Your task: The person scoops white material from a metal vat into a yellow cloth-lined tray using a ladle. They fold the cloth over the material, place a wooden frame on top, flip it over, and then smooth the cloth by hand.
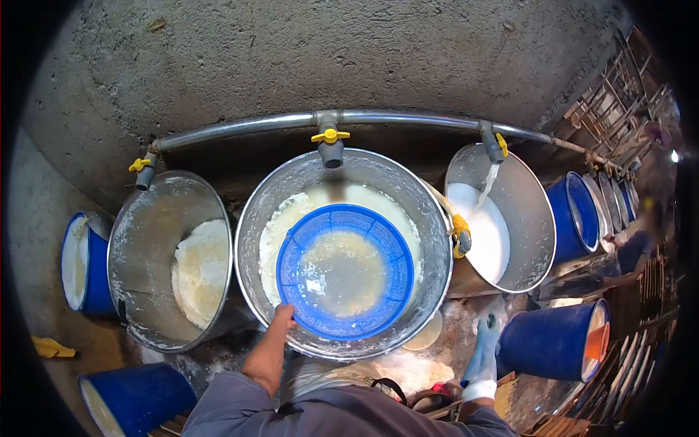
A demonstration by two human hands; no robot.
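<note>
My left hand [282, 318], bare, grips the near-left rim of a round blue plastic strainer basket [403, 280]. The basket sits in the middle metal vat [246, 284], with cloudy whitish liquid pooled inside it and a pale curd-like mass [269, 240] around it. My right hand [488, 342] wears a grey-blue glove and is held out to the right, apart from the vat. Its fingers look extended with nothing visible in them. A grey tap with a yellow handle [330, 137] hangs over the vat's far rim.
Metal vats stand left [145, 255] and right [535, 247]; milky liquid runs from a tap [494, 146] into the right one. A steel pipe [408, 116] crosses behind. Blue barrels [542, 339] lie around the vats. Another person [633, 255] is at far right.
</note>
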